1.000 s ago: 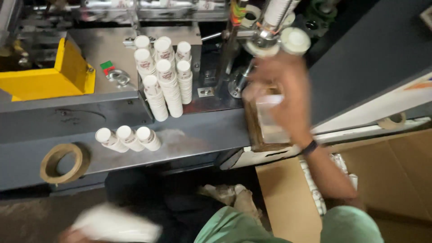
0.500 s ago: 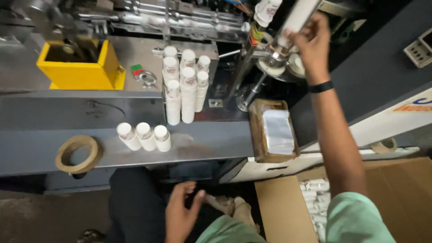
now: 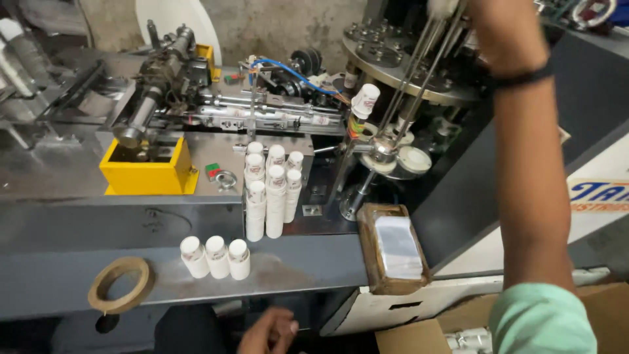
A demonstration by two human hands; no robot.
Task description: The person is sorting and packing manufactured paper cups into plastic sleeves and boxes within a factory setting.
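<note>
My right hand [image 3: 508, 29] is raised to the top of a paper-cup machine, at the upper ends of thin metal guide rods [image 3: 422, 65]. Something white shows beside its fingers at the frame's edge; the grip itself is cut off. A black band circles that wrist. My left hand [image 3: 268, 331] hangs low at the bottom edge, fingers loosely curled, holding nothing. Several tall stacks of white paper cups [image 3: 270, 196] stand on the grey machine deck. Three short cup stacks [image 3: 217, 257] stand on the front ledge. One printed cup [image 3: 365, 101] sits on a post by the turntable.
A yellow metal box [image 3: 147, 172] sits left of the cup stacks. A brown tape ring [image 3: 121, 283] lies on the ledge. A wooden tray of clear sheets [image 3: 393, 252] rests at the deck's corner. A cardboard box [image 3: 419, 334] stands below right. Round cup holders [image 3: 413, 160] ring the turntable.
The view has tilted up toward the machine. My right hand rose from the wooden tray to the top of the guide rods. My left hand moved right and curled in.
</note>
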